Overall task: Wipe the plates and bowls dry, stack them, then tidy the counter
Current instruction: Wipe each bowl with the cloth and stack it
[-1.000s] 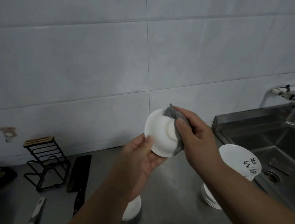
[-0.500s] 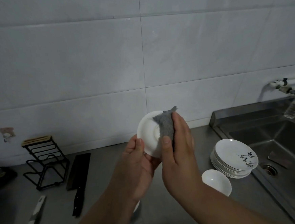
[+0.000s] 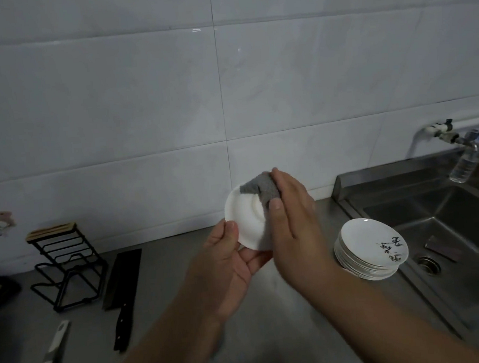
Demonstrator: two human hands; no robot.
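A small white bowl is held up in front of the wall with its underside and foot ring facing me. My left hand grips its lower rim, thumb on the outside. My right hand presses a grey cloth against the bowl's upper right side, thumb over the cloth. A stack of white plates with black writing on the top one stands on the steel counter by the sink.
A steel sink lies at the right, with a tap and a plastic bottle above it. At the left stand a black rack, a cleaver, a second dark knife and white scissors.
My right hand has slid the cloth up and to the right round the bowl's underside. My forearm now hides the white bowl that showed on the counter by the plates.
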